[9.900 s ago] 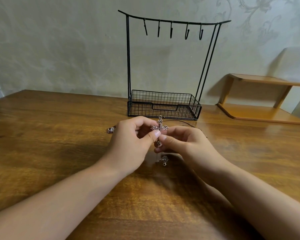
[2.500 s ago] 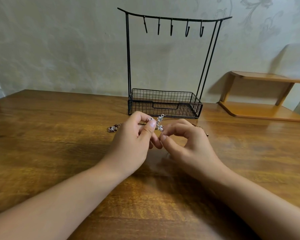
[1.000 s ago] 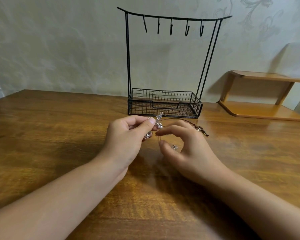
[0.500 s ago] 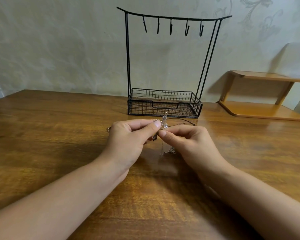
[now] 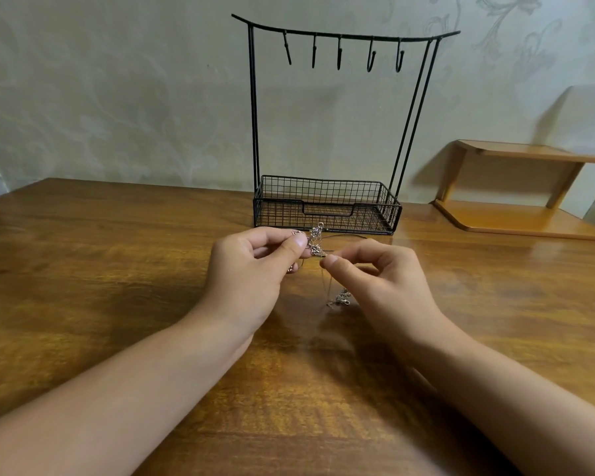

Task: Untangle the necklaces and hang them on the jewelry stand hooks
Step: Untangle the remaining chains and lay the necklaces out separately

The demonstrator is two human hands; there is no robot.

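Both hands hover over the wooden table (image 5: 83, 269) in front of the black wire jewelry stand (image 5: 327, 207). My left hand (image 5: 251, 266) pinches a silver cross pendant (image 5: 315, 240) with tangled chain between thumb and forefinger. My right hand (image 5: 375, 280) pinches a thin chain just right of the pendant. That chain hangs down to a small silver charm (image 5: 339, 299) near the tabletop. A dark cord (image 5: 344, 237) arcs behind my right hand. The stand's several hooks (image 5: 339, 56) on the top bar carry nothing.
The stand has a mesh basket at its base, close behind my hands. A light wooden shelf unit (image 5: 516, 207) stands at the back right against the wall. The patterned wall runs behind the table's far edge.
My hands have drawn slightly apart over the last half second. The right hand slid right along the chain, and the charm now hangs lower beside it.
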